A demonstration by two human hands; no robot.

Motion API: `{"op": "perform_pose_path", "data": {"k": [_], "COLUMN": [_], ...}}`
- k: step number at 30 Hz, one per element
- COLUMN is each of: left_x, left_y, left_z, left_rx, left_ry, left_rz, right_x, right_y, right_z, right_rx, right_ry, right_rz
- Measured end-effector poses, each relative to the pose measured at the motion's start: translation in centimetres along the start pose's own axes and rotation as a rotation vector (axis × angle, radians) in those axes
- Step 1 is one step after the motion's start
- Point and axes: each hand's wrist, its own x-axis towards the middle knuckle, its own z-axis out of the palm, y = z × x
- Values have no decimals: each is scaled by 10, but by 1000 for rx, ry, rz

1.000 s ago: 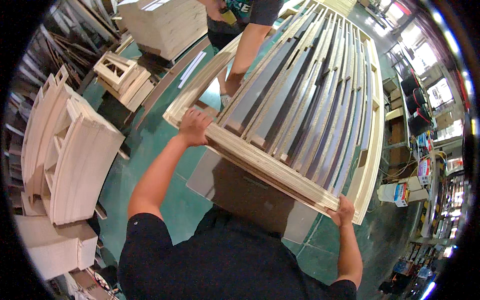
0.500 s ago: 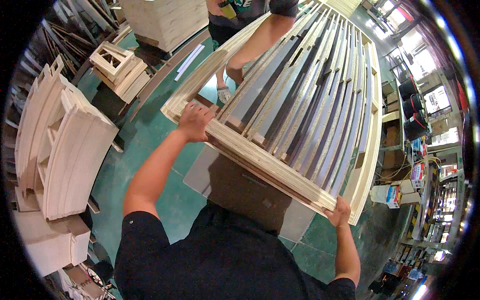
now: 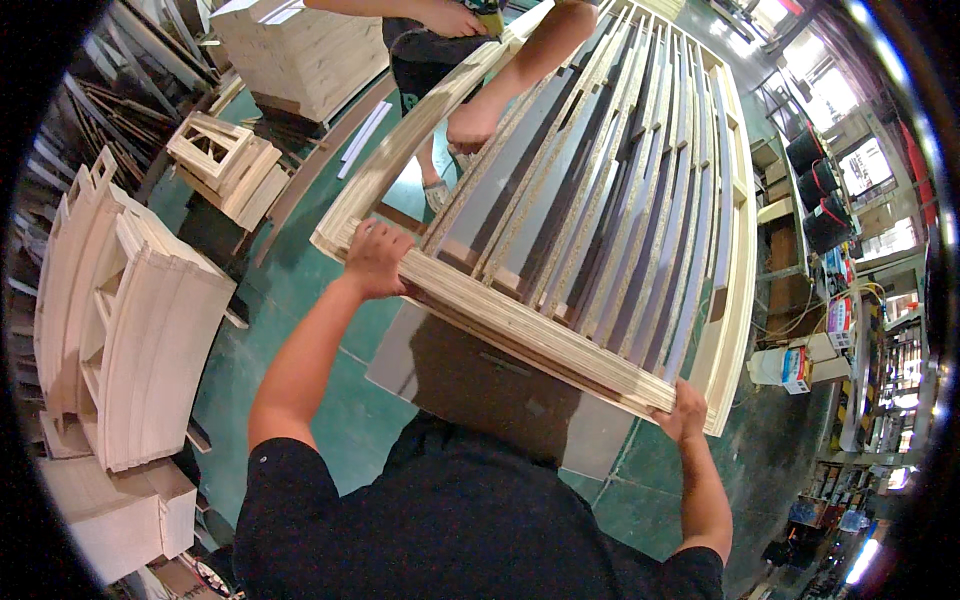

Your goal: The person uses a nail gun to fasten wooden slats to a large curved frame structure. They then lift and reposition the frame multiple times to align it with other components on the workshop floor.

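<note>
A large pale wooden frame (image 3: 540,325) stretches away from me, its near rail built of several layers. My left hand (image 3: 378,260) has its fingers wrapped over that rail close to the left corner. Near the right corner, my right hand (image 3: 688,412) grips the same rail, thumb and fingers around its edge. Within the frame's outline run long narrow chipboard-edged strips (image 3: 540,225), roughly parallel, with dark and grey surfaces between them. At the left side, another person's hand (image 3: 473,125) reaches over the frame; that person's other hand (image 3: 452,18) is by a yellow-green object, partly cut off.
On the left stand stacked curved wooden frames (image 3: 160,330), a smaller stack of wooden pieces (image 3: 225,165) and a big wooden box (image 3: 300,60). White strips (image 3: 365,138) lie on the green floor. A grey-brown panel (image 3: 400,355) is below the near rail. Shelving with black bins (image 3: 828,222) lines the right.
The other person's second hand and the yellow-green object have come further into view, and that person's reaching hand is slightly higher. Both my hands keep their grip on the rail.
</note>
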Motion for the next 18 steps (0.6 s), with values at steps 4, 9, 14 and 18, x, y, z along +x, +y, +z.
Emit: {"op": "perform_pose_path", "data": {"k": [4,9,14,18], "left_x": [-2,-1,0,0], "left_y": [-3,3,6,6], "left_z": [6,-2,-12,-11], "left_rx": [6,-18,-54,-50], "left_ry": [10,0,-41,-51], "left_rz": [-19,-20,-38,-46], "right_x": [1,1,2,1], "right_y": [2,0,-2,2], "right_z": [1,0,-1,3], "right_rx": [-53,-34,-11,35], "right_ry": [-3,12,34,48], "right_rz": [-37,-50,-83,-88]}}
